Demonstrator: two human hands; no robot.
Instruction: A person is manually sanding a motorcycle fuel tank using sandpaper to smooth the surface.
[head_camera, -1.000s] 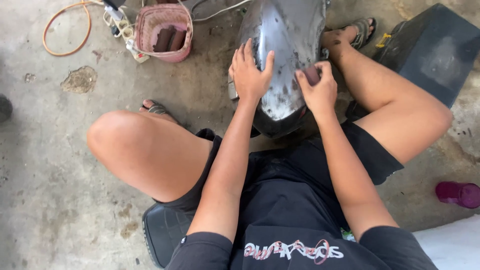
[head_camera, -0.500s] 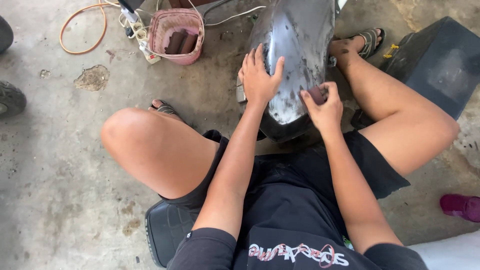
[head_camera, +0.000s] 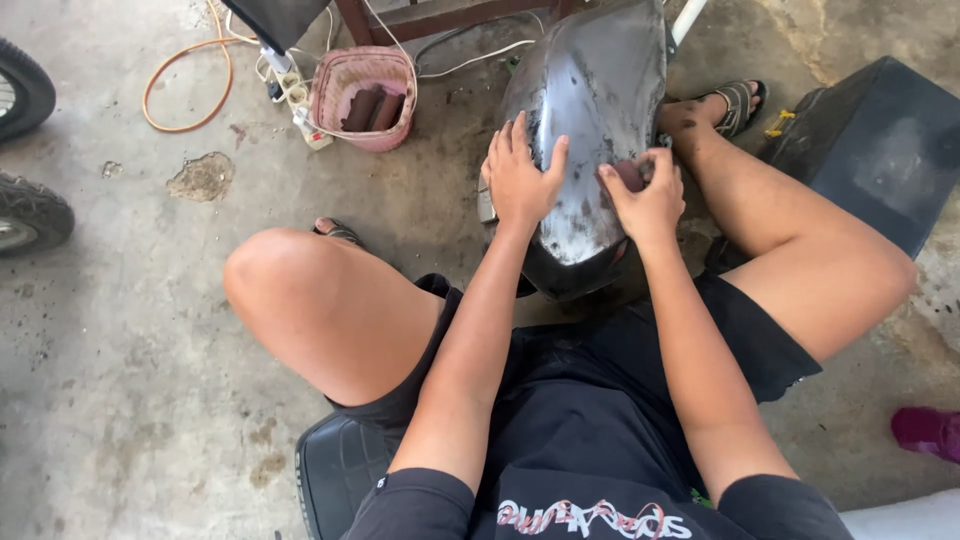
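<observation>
Right hand (head_camera: 648, 196) lower on fender (head_camera: 590, 120)

A pink plastic basket (head_camera: 362, 97) holding brown rolls sits on stained concrete beside a white power strip (head_camera: 292, 97) and a looped orange cable (head_camera: 185, 80); two tyres (head_camera: 25, 150) edge in left, a black box (head_camera: 880, 150) stands right

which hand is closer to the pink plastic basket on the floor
The left hand. It lies flat on the near side of the grey metal fender, below and right of the pink plastic basket. The right hand presses a small brown pad on the fender's far side.
</observation>
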